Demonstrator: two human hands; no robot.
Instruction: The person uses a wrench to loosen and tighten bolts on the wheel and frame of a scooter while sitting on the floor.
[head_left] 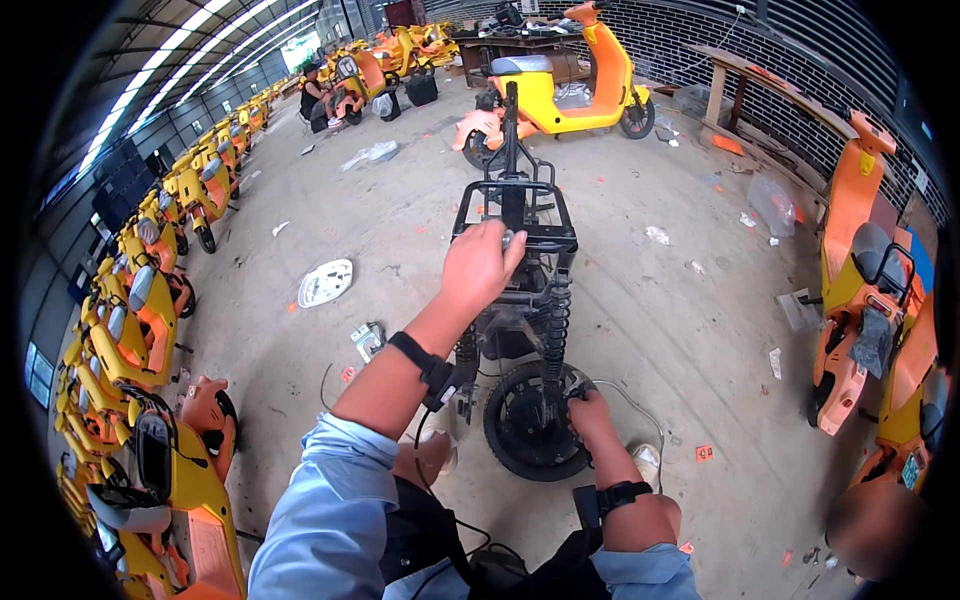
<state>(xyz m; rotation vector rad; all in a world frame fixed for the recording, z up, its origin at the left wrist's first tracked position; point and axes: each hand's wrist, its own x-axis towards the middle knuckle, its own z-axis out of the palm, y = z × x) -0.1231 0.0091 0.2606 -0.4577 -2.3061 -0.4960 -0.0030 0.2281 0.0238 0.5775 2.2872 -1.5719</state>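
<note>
In front of me stands a stripped black scooter frame (513, 205), with its rear wheel (530, 425) nearest me and a coil-spring shock absorber (556, 325) above the wheel's right side. My left hand (478, 262) is closed over the crossbar at the frame's rear end. Lower down, my right hand (590, 412) is closed beside the wheel's right side, near the hub. Something small and dark shows at its fingers, too little to name. A thin grey cable (632, 400) curves from near that hand down toward my right foot.
Yellow-and-orange scooters stand in a long row (150, 320) at left and more (860, 260) at right. Beyond the frame is another scooter (570, 95). A white plastic panel (326, 283) and scraps lie on the floor. A seated person (318, 98) is far back.
</note>
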